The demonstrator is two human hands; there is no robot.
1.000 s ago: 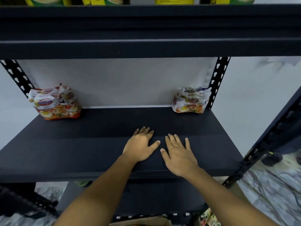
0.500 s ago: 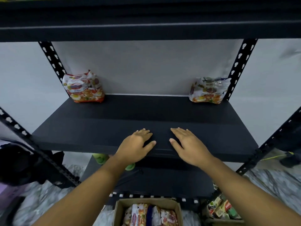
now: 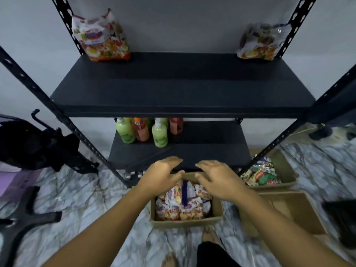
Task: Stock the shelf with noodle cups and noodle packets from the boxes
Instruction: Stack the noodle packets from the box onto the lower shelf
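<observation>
Left grip (image 3: 161, 177), right grip (image 3: 218, 179), both empty, over packet box (image 3: 185, 221)

One head-worn wide-angle camera only, close in front of the shelf (image 3: 181, 97), facing it and tilted steeply down, so the box (image 3: 185, 222) on the floor (image 3: 77, 199) sits just below frame centre.

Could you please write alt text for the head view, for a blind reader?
The left hand and right hand hover open and empty above a cardboard box of noodle packets on the floor, in front of a black shelf. The shelf holds a left packet and a right packet at its back corners; coloured bottles stand on the level below.
</observation>
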